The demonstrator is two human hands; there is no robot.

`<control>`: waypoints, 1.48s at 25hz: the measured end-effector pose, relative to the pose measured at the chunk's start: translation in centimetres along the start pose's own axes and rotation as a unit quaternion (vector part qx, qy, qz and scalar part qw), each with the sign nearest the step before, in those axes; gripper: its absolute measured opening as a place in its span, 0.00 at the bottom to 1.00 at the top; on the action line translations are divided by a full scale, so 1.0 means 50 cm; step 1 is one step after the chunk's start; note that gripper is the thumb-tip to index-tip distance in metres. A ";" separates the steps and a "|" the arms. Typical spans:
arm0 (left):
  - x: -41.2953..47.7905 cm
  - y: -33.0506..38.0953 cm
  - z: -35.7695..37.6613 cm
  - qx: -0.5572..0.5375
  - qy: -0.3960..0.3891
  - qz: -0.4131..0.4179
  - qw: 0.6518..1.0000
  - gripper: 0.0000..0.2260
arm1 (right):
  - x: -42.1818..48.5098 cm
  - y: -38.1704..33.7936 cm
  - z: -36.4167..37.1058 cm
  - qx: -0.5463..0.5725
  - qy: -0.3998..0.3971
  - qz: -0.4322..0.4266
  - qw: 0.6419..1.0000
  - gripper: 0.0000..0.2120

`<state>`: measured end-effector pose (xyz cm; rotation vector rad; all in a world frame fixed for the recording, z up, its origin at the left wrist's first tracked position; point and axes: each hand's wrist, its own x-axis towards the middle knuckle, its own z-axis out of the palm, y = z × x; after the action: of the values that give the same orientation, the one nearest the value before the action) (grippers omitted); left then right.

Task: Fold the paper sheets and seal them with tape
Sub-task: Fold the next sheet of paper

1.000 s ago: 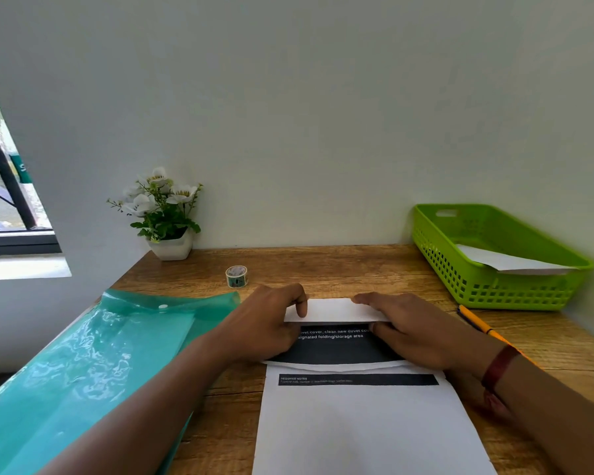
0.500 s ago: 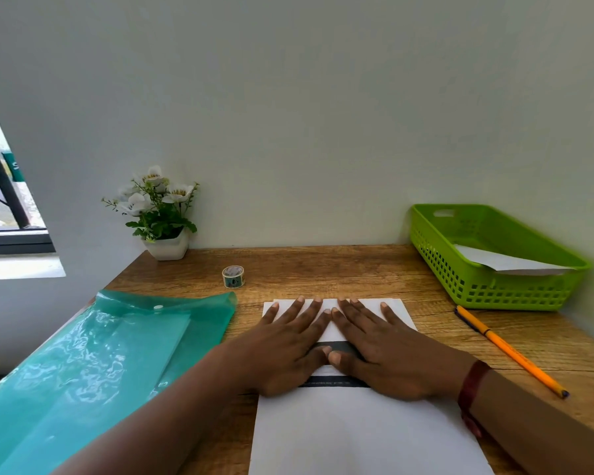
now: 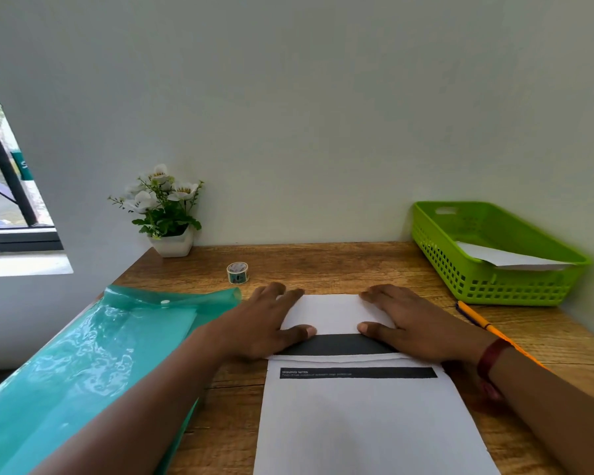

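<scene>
Left hand (image 3: 264, 320) and right hand (image 3: 415, 323) have slid apart from mid-flap, straight fingers (image 3: 379, 298) pressing the paper sheet (image 3: 357, 423)'s folded top flat at lower centre on the counter (image 3: 323, 265), so taping seems next.

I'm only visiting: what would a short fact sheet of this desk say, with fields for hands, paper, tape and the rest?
Left hand: flat, pressing the folded flap's left end
Right hand: flat, pressing its right end
Paper sheet: top folded toward the person, on the table
Tape roll: untouched, beyond the paper
Green basket: far right, holds a white sheet
Pencil: beside the basket
Teal folder: left of the paper
</scene>
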<state>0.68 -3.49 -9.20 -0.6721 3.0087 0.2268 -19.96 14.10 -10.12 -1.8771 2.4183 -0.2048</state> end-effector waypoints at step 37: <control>-0.012 0.012 -0.022 -0.070 0.135 0.103 0.983 0.11 | -0.008 -0.012 -0.024 0.115 0.081 -0.072 0.987 0.10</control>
<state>0.94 -2.90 -8.01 -0.4298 3.3522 0.3880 -19.45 14.39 -8.87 -1.9981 2.2368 -0.6396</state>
